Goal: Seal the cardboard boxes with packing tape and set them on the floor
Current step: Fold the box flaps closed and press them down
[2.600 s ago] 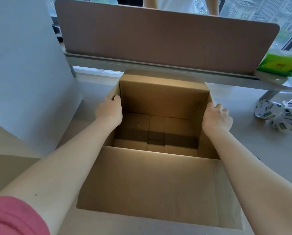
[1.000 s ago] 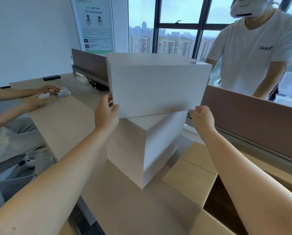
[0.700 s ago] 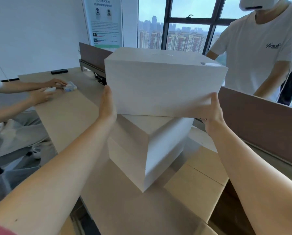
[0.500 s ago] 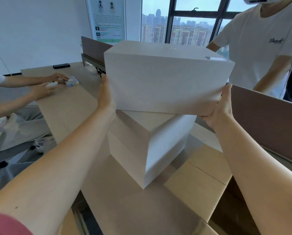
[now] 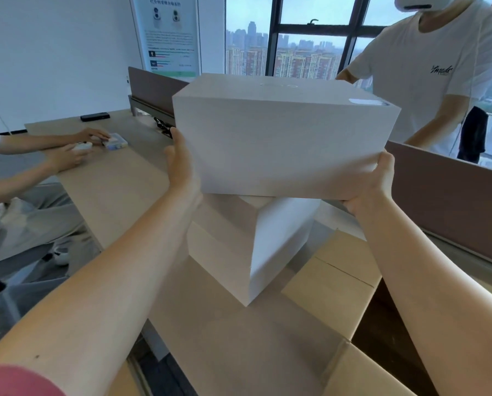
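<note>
The left hand (image 5: 182,164) lies flat, fingers straight, against the left end of the upper white box (image 5: 282,138). The right hand (image 5: 377,181) cups the box's lower right corner, fingers curling under its bottom edge. Between the two palms the box hangs level, just above a second white box (image 5: 247,238) that stands turned at an angle on the desk (image 5: 119,178). Below the right forearm lies the open cardboard box (image 5: 333,284), flaps spread, its dark inside showing by the right elbow.

This looks like the loading step: sealing has not begun, and no tape is in view. The next move likely calls for swinging the load rightward and down, squared to the opening, with both palms pressing evenly so it does not slip.
</note>
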Demonstrator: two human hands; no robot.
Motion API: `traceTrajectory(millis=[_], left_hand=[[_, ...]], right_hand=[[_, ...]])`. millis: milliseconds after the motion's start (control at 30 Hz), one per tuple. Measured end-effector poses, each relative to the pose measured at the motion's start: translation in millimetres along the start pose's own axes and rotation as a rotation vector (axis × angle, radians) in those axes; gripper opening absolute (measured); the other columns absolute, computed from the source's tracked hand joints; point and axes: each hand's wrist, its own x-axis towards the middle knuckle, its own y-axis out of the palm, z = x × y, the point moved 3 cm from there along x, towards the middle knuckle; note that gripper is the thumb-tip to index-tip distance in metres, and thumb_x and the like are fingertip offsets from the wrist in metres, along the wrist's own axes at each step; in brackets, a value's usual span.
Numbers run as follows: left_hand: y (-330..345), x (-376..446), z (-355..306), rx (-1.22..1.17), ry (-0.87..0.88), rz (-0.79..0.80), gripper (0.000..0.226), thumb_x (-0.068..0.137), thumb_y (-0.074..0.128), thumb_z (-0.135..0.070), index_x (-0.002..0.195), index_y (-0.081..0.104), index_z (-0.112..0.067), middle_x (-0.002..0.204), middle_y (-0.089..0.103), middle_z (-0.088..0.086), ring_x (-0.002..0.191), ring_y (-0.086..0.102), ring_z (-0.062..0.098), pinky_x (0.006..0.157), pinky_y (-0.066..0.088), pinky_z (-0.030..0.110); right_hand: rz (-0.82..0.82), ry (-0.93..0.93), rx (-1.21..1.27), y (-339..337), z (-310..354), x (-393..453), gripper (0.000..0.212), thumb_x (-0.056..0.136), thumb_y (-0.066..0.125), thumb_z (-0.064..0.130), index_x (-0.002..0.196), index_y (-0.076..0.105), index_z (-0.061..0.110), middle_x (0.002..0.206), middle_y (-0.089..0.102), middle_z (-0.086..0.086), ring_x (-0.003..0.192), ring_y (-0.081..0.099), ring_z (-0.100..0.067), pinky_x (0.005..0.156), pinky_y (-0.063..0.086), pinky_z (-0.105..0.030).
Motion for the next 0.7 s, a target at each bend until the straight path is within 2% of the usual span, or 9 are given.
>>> traceTrajectory(millis=[67, 100, 167, 233, 367, 433, 467, 567, 700], left_hand=[[-1, -9, 0, 0.008, 0.002, -0.006, 0.033, 0.095, 0.027, -0.055, 0.090, 0.049, -0.031, 0.115, 0.057, -0.002, 0.113, 0.056, 0.018, 0.100, 0.045, 0.037], [-1, -15, 0, 0.015, 0.003, -0.003, 0.033, 0.095, 0.027, -0.055, 0.088, 0.048, -0.031, 0.114, 0.057, -0.002, 0.113, 0.056, 0.018, 0.102, 0.044, 0.038], [2, -28, 1, 0.001, -0.002, 0.009, 0.034, 0.095, 0.026, -0.054, 0.094, 0.050, -0.030, 0.116, 0.057, -0.002, 0.113, 0.056, 0.018, 0.103, 0.044, 0.040], [5, -46, 2, -0.029, -0.006, 0.029, 0.037, 0.096, 0.027, -0.051, 0.105, 0.051, -0.024, 0.120, 0.059, 0.000, 0.113, 0.057, 0.018, 0.102, 0.045, 0.039], [17, -89, 3, -0.039, -0.011, 0.089, 0.037, 0.096, 0.032, -0.047, 0.110, 0.055, -0.020, 0.114, 0.062, -0.002, 0.101, 0.060, 0.015, 0.080, 0.048, 0.029], [21, -110, 4, -0.041, -0.028, 0.092, 0.038, 0.092, 0.037, -0.050, 0.106, 0.055, -0.019, 0.111, 0.061, -0.001, 0.095, 0.060, 0.013, 0.073, 0.048, 0.026], [23, -120, 5, -0.044, -0.037, 0.106, 0.044, 0.089, 0.039, -0.054, 0.109, 0.056, -0.019, 0.116, 0.061, 0.001, 0.097, 0.061, 0.013, 0.073, 0.048, 0.027], [31, -156, 8, -0.045, -0.077, 0.161, 0.063, 0.077, 0.040, -0.061, 0.123, 0.053, -0.020, 0.123, 0.061, 0.001, 0.105, 0.061, 0.016, 0.082, 0.050, 0.030], [44, -196, 19, -0.051, -0.084, 0.189, 0.053, 0.090, 0.041, -0.053, 0.126, 0.051, -0.016, 0.120, 0.060, 0.002, 0.105, 0.059, 0.017, 0.084, 0.047, 0.030]], right_hand=[[-0.029, -0.031, -0.006, -7, 7, -9, 0.025, 0.078, 0.047, 0.049, 0.083, 0.059, 0.028, 0.083, 0.064, 0.007, 0.091, 0.064, -0.020, 0.086, 0.052, -0.036], [-0.035, -0.046, -0.006, -11, 10, -15, 0.023, 0.079, 0.046, 0.048, 0.081, 0.058, 0.028, 0.080, 0.063, 0.008, 0.086, 0.064, -0.019, 0.078, 0.053, -0.033], [-0.037, -0.071, 0.004, -23, 15, -25, 0.023, 0.081, 0.045, 0.048, 0.080, 0.057, 0.028, 0.078, 0.061, 0.008, 0.080, 0.062, -0.017, 0.071, 0.051, -0.030], [-0.038, -0.094, 0.013, -38, 19, -33, 0.023, 0.081, 0.045, 0.047, 0.080, 0.057, 0.028, 0.078, 0.060, 0.008, 0.080, 0.061, -0.017, 0.073, 0.050, -0.030], [-0.053, -0.141, 0.069, -76, 24, -54, 0.022, 0.083, 0.044, 0.046, 0.076, 0.055, 0.028, 0.075, 0.058, 0.009, 0.074, 0.059, -0.014, 0.065, 0.047, -0.023], [-0.055, -0.149, 0.081, -99, 24, -65, 0.024, 0.079, 0.044, 0.048, 0.076, 0.058, 0.029, 0.079, 0.062, 0.008, 0.080, 0.062, -0.017, 0.071, 0.049, -0.026], [-0.069, -0.151, 0.079, -111, 25, -70, 0.024, 0.077, 0.045, 0.048, 0.075, 0.059, 0.029, 0.079, 0.063, 0.008, 0.082, 0.061, -0.018, 0.074, 0.049, -0.028], [-0.120, -0.177, 0.093, -148, 31, -93, 0.022, 0.076, 0.044, 0.045, 0.068, 0.055, 0.028, 0.070, 0.056, 0.009, 0.075, 0.055, -0.015, 0.067, 0.042, -0.026], [-0.207, -0.209, 0.105, -196, 40, -125, 0.024, 0.084, 0.040, 0.044, 0.073, 0.055, 0.028, 0.076, 0.056, 0.007, 0.082, 0.054, -0.016, 0.073, 0.042, -0.030]])
